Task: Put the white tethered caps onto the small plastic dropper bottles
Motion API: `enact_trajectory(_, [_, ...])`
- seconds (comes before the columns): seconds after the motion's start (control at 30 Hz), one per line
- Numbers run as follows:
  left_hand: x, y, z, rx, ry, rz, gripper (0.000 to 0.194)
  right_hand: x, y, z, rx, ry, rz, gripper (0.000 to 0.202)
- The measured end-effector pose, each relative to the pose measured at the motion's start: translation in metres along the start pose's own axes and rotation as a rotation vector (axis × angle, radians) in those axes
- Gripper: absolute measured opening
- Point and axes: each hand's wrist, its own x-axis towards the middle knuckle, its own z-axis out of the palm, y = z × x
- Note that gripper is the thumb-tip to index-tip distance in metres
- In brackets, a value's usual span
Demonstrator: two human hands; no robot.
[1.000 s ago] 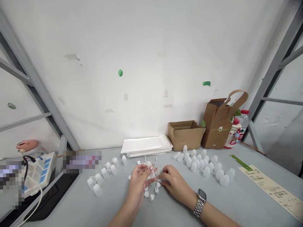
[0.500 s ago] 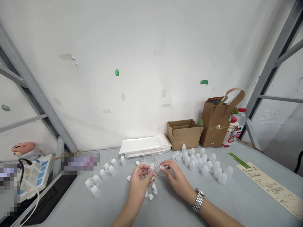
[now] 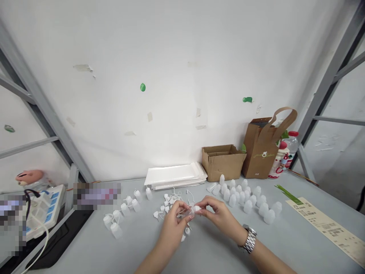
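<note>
My left hand (image 3: 176, 224) pinches a small translucent bottle (image 3: 186, 215) at the middle of the grey table (image 3: 142, 247). Against the bottle's end, my right hand (image 3: 218, 215) holds a white cap (image 3: 196, 208) between thumb and fingers. Behind and left of my hands lies a pile of white caps with cords (image 3: 168, 201). Several uncapped translucent bottles (image 3: 248, 206) stand to the right. Bottles with corded caps (image 3: 115, 229) stand to the left. My fingers partly hide the held pieces.
White envelopes (image 3: 173, 176), an open cardboard box (image 3: 224, 165) and a brown bag (image 3: 258, 156) stand by the wall. A power strip (image 3: 51, 207) is at left; a printed paper strip (image 3: 327, 224) lies at right.
Both hands have come together, bringing the cap to the bottle. The bottle has tilted towards the right, and more of the cap pile shows behind my left hand.
</note>
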Motion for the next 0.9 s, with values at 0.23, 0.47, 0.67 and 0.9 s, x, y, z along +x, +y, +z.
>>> enact_trajectory(0.23, [-0.006,0.009,-0.005,0.090,-0.075,-0.026,0.052,-0.003,-0.008,-0.010,-0.104,-0.093,-0.042,0.010])
enact_trajectory(0.47, [-0.005,-0.002,-0.011,0.215,-0.122,0.133,0.061,-0.005,-0.007,-0.005,-0.182,-0.121,-0.036,0.012])
enact_trajectory(0.67, [-0.005,-0.005,-0.010,0.224,-0.116,0.145,0.057,-0.004,-0.004,0.002,-0.198,-0.066,0.064,0.033])
enact_trajectory(0.9, [-0.003,-0.006,-0.011,0.204,-0.051,0.118,0.055,-0.004,-0.005,0.002,-0.121,-0.101,0.047,0.015])
